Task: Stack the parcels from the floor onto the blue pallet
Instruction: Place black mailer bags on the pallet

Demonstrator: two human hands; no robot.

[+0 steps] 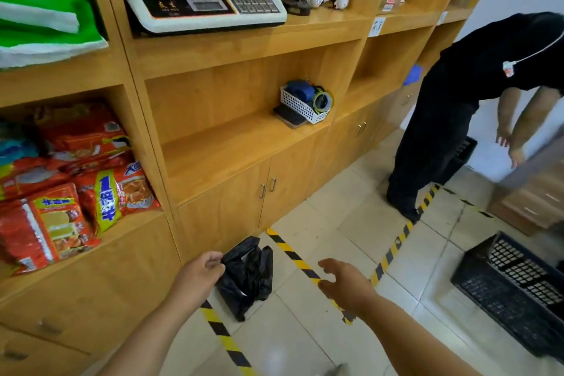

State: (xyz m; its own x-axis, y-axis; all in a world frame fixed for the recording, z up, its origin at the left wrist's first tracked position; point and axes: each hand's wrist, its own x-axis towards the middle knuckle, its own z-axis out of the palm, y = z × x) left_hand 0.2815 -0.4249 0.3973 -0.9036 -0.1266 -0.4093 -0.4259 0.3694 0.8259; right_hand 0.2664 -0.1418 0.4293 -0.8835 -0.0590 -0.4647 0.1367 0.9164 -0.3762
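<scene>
Parcel, a crinkly black plastic bag point(247, 279), lies longways on the tiled floor point(351, 223) right at my left hand point(200, 273), which pinches its top corner, while my right hand point(346, 282) hovers spread nearby.

Left hand: the left hand point(200, 272) pinches the top edge of a black bag point(248, 279).
Black bag: it is crumpled and hangs down to the floor, right by the cupboard.
Right hand: the right hand point(346, 282) is held out over the floor with its fingers spread, holding nothing.
Floor: pale tiles point(305, 336) with yellow and black tape point(293, 255).
Shelves: a wooden shelf unit point(238, 143) holds a scale point(198, 1), a white basket point(303, 105) and red snack packs point(70, 183).
Other person: a person in black point(470, 101) bends over on the right.
Crate: a black crate point(512, 287) sits on the floor at the right.
</scene>
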